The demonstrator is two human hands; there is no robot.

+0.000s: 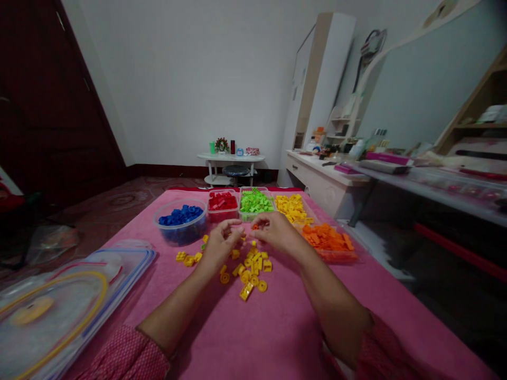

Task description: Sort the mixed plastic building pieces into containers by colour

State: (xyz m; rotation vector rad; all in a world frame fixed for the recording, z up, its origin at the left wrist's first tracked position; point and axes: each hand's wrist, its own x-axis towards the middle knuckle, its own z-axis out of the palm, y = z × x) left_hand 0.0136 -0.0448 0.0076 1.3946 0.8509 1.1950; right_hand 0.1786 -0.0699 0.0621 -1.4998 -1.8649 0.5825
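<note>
My right hand point(275, 231) pinches a small orange building brick point(254, 227) between thumb and fingertips, above the middle of the table. Just to its left, my left hand point(222, 241) is loosely curled with its fingers apart; no piece shows clearly in it. Loose yellow bricks point(254, 266) and round yellow pieces point(262, 285) lie scattered below and between the hands. More yellow bricks point(189, 259) rest left of my left hand, partly hidden by it, with a bit of green among them.
Around the far side stand clear containers of blue bricks point(180, 216), red bricks point(222, 201), green bricks point(256, 201), yellow bricks point(293, 208) and orange bricks point(328, 240). Plastic lids point(130, 264) are stacked at the left on the pink cloth point(253, 338). A dresser point(328, 182) stands beyond, at right.
</note>
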